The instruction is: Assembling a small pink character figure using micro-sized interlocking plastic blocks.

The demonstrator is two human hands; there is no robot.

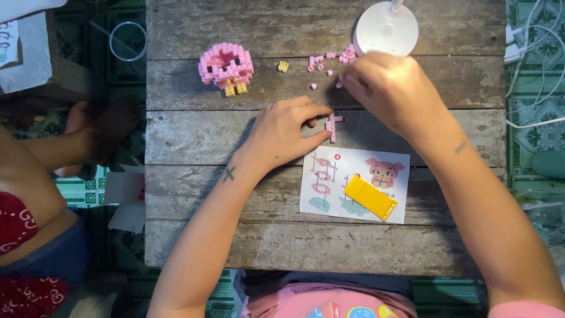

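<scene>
My left hand [281,132] rests on the wooden table [194,141] and pinches a small pink brick piece [333,126] between thumb and forefinger. My right hand [391,88] hovers over a scatter of loose pink bricks [329,62], fingers curled together at the pile; I cannot see whether they hold a brick. A pink brick figure with yellow feet [226,66] stands at the far left of the table. A single yellow brick [283,66] lies between the figure and the pile.
An instruction sheet [329,185] lies near me with a yellow flat tool [370,198] on it. A white round lamp base [385,28] stands at the far edge. Another person's foot [100,126] and leg are at the left. White cables [532,47] lie at the right.
</scene>
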